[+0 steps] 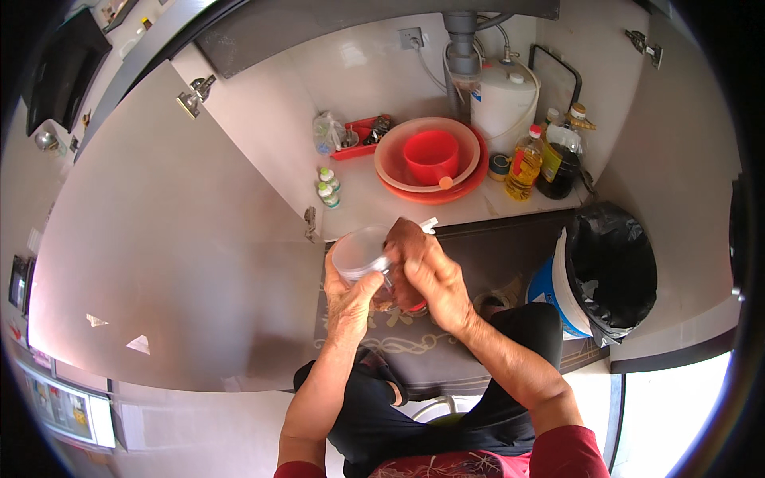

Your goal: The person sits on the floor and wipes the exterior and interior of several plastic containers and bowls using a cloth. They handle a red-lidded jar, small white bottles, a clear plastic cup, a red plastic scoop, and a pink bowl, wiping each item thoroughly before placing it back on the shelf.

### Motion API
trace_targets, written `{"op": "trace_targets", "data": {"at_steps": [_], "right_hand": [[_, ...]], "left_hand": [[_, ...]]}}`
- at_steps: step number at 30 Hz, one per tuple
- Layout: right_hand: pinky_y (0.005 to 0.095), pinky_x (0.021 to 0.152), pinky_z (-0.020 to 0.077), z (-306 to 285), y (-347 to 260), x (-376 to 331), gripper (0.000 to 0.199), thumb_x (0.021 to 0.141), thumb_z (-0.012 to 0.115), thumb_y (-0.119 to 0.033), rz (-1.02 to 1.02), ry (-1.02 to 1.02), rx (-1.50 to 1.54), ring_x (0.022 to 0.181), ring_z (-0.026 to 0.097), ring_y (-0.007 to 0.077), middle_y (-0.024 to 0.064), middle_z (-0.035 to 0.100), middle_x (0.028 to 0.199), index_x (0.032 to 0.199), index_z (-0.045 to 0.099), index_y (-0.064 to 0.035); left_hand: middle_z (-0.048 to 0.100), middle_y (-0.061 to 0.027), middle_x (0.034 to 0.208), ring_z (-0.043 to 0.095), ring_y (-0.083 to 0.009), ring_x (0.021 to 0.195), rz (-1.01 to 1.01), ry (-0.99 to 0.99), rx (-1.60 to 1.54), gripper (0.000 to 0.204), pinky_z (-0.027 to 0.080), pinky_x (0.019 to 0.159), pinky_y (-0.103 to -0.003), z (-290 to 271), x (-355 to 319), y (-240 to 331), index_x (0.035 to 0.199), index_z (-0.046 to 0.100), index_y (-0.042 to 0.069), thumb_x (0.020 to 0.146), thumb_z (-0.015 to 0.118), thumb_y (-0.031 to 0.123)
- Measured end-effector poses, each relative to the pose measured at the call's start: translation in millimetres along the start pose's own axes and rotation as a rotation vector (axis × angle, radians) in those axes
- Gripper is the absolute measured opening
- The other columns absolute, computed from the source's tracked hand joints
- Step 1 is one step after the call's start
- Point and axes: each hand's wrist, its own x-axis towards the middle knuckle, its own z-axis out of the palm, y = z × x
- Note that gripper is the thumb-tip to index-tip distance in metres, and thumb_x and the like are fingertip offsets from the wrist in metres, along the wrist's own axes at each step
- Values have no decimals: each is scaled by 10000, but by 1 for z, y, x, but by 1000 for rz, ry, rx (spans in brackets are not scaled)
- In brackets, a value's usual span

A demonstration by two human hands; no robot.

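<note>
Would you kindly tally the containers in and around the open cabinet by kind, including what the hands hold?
Clear plastic jar, held by the left hand with the right hand on it: 1
Oil bottles: 2
Small white bottles with green caps: 2
Stacked basins: 2
Red cup in the basins: 1
Lined bin: 1
White water tank: 1
Total: 10

I am watching a clear plastic container being held up in the air in front of the open cabinet, tipped so that its round mouth is facing up and toward the camera. My left hand is gripping it from below while my right hand is closing over its right side, hiding that part. Something reddish is showing at its lower end, too hidden to identify.
</note>
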Motion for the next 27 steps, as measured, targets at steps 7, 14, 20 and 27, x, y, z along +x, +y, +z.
{"op": "trace_targets", "data": {"at_steps": [7,14,20,27], "right_hand": [[522,984,336,31,-15,-25,541,665,715,-269,-695,-77,-876,1299,322,416,183,386,1354,1174,590,-134],[412,898,428,6,-29,11,419,849,595,-214,-400,269,-494,1089,499,370,190,490,1197,1214,515,-24],[281,854,444,-13,-11,31,350,926,531,-294,223,292,250,932,571,175,93,628,1011,1163,574,-41],[259,837,435,-3,-14,26,315,925,554,-281,63,343,182,926,533,94,57,615,999,1124,572,-38]], "left_hand": [[443,-148,1329,467,-266,1191,-268,-309,-438,642,374,1022,-386,-23,8,-20,1326,364,-4,887,536,432],[507,-85,1231,509,-166,1127,-76,-122,-134,756,460,917,-292,13,-3,-21,1325,361,26,780,723,406],[534,-88,1196,538,-186,1090,-155,-252,-154,867,519,800,-280,7,-4,-15,1335,352,8,707,787,418],[429,-46,1264,496,-179,1098,30,17,103,849,545,795,-345,-4,11,-27,1389,261,168,750,734,466]]}}
